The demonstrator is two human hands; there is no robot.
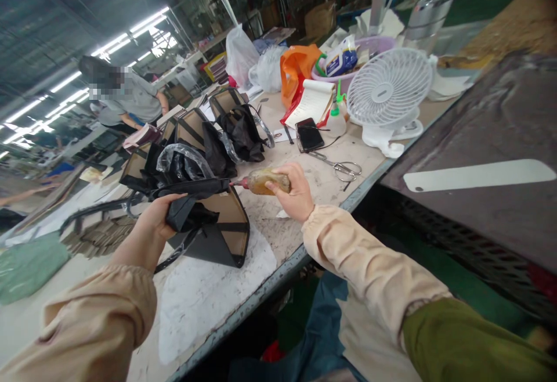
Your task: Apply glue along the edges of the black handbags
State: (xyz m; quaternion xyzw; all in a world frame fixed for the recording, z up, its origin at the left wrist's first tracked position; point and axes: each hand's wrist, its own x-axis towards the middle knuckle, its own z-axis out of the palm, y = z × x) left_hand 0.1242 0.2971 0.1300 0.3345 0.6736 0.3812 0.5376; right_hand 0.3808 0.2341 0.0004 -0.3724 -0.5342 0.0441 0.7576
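Observation:
My right hand [295, 191] grips a small amber glue bottle [262, 181], held sideways with its red nozzle touching the black edge of a bag piece. My left hand [157, 217] clutches that brown-and-black bag piece [226, 219] by its black lining, above a white sheet [204, 289] on the worktable [278, 266]. Both arms wear beige sleeves.
Several more brown-and-black bags [200, 132] stand behind. Scissors [343, 167], a phone [309, 134], a notepad [312, 102], a white glue bottle [336, 121] and a white desk fan [389, 89] lie to the right. An orange bag [296, 65] and a basin [365, 51] sit farther back. Another person [126, 100] works at the far left.

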